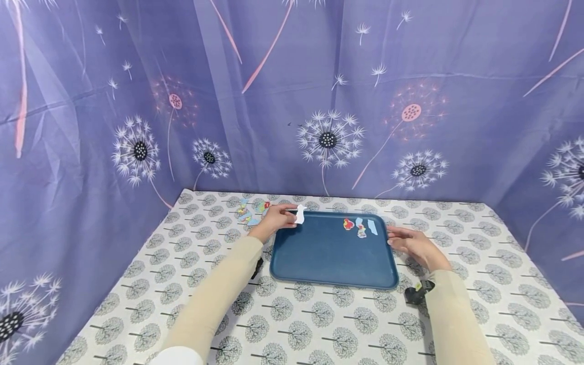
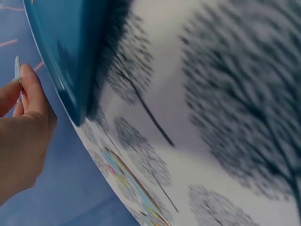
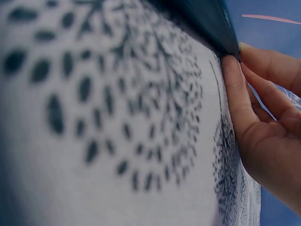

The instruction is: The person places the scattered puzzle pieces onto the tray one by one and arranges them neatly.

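Note:
My left hand (image 1: 275, 221) pinches a small irregular puzzle piece (image 1: 299, 214) between thumb and fingers, its white side facing the head view. It is held over the back left corner of a blue tray (image 1: 333, 258); the left wrist view shows the piece (image 2: 18, 70) edge-on. At the tray's right edge, my right hand (image 1: 417, 246) holds the rim between thumb and fingers, clearest in the right wrist view. Inside the tray, toward the back right, lie a red piece (image 1: 349, 224), a pale blue piece (image 1: 372, 227) and a multicoloured piece (image 1: 361, 230).
Several colourful puzzle pieces (image 1: 246, 217) lie on the table behind the tray's left side, partly next to my left hand. A tree-patterned cloth (image 1: 301, 329) covers the table. Purple dandelion curtains (image 1: 274, 126) hang behind and at both sides.

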`<action>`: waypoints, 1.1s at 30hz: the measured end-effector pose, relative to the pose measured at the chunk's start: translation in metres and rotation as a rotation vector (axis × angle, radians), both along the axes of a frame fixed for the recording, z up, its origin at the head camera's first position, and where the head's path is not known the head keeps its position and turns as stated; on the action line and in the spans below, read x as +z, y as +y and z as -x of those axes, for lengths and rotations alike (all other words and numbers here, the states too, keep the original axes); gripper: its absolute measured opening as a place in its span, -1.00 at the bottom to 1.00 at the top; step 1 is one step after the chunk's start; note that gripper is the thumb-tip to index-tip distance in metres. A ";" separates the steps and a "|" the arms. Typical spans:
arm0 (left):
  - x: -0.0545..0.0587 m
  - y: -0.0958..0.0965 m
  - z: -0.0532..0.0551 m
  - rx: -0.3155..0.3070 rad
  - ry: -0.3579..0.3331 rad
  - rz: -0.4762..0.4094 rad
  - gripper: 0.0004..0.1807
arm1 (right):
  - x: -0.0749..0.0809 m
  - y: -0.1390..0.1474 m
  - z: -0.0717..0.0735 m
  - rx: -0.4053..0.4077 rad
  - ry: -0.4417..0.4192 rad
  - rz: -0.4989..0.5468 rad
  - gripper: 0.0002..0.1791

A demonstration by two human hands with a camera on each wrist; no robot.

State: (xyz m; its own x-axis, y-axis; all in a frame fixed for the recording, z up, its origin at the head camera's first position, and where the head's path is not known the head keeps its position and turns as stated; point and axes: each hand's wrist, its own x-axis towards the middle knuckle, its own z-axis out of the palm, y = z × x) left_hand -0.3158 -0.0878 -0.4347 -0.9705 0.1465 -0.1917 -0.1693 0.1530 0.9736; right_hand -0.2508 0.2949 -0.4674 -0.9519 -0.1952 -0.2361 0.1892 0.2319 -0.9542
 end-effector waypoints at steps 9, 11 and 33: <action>0.003 0.028 0.001 -0.014 -0.024 -0.020 -0.49 | -0.001 0.003 0.000 -0.017 -0.008 0.001 -0.26; 0.002 0.033 0.001 -0.011 -0.029 -0.028 -0.50 | -0.001 0.003 0.000 -0.010 0.000 0.003 -0.26; -0.009 0.084 -0.002 0.019 -0.067 0.078 -0.55 | 0.000 0.001 0.001 -0.001 -0.003 0.010 -0.27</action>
State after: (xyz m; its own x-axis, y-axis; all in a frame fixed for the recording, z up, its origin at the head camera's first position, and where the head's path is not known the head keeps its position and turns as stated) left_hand -0.3134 -0.0036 -0.4440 -0.9576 0.1097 -0.2663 -0.2371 0.2243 0.9452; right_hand -0.2514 0.2954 -0.4673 -0.9515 -0.1965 -0.2368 0.1921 0.2219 -0.9560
